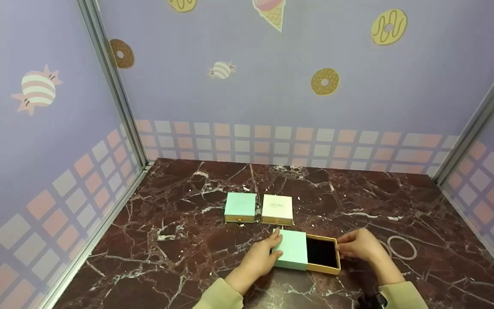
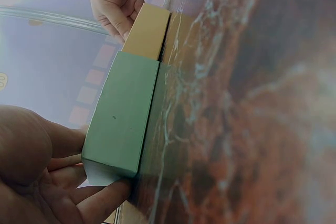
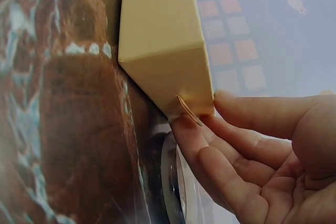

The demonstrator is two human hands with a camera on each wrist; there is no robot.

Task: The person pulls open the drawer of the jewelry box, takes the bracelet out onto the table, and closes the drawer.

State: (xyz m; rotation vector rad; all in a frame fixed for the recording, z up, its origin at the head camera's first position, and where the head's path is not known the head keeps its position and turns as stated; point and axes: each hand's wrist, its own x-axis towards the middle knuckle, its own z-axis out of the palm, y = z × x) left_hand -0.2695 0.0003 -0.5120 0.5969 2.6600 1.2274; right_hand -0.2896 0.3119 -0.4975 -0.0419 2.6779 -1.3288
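A mint-green drawer box lies on the marble table, its yellow inner drawer slid partly out to the right. Black lining shows inside the drawer. At the left end of the green sleeve, my left hand holds it, thumb near the top edge and fingers around the end. My right hand grips the drawer's outer end, the thumb at the upper rim. A small ribbon tab sticks out of that end, beside the right fingers.
Behind the open box stand a shut teal box and a shut cream box, side by side. Pale rings lie to the right of my right hand. Patterned panels enclose the table at the back and sides.
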